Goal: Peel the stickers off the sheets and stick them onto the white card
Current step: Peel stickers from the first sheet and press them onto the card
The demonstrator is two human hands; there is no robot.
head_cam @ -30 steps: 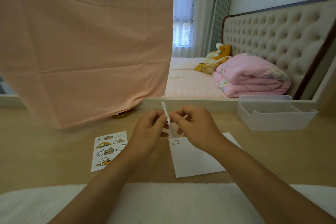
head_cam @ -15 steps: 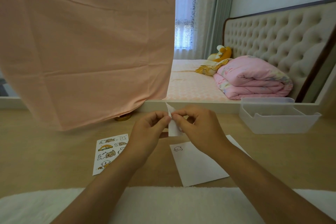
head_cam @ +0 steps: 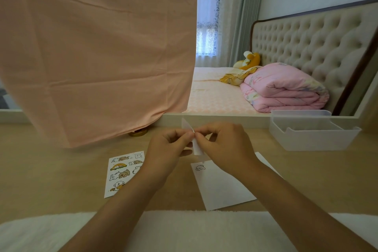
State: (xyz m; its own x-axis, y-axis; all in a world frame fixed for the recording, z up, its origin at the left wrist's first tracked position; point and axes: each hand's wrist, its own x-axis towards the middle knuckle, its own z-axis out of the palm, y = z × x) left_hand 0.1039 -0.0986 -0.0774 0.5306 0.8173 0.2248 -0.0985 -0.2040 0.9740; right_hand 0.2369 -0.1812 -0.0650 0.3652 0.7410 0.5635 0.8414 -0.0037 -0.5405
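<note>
Both hands meet above the wooden table, holding a small white sticker sheet [head_cam: 196,147] upright and edge-on. My left hand [head_cam: 167,149] pinches it from the left, and my right hand [head_cam: 223,147] pinches its edge from the right at the same spot. Below them lies the white card [head_cam: 221,188], with one small animal sticker [head_cam: 200,168] at its top left corner. A second sticker sheet [head_cam: 122,173] with several cartoon animals lies flat to the left of my left forearm. Which side of the held sheet carries stickers cannot be seen.
A clear plastic bin [head_cam: 313,135] stands at the back right of the table. A pink cloth [head_cam: 98,57] hangs over the back left, with a gold round object [head_cam: 139,132] under its hem. A white fluffy mat [head_cam: 184,231] covers the near edge. A bed lies beyond.
The held sheet has turned and bent slightly between my fingers, now curling at the top. Both hands stay together at the same spot over the card.
</note>
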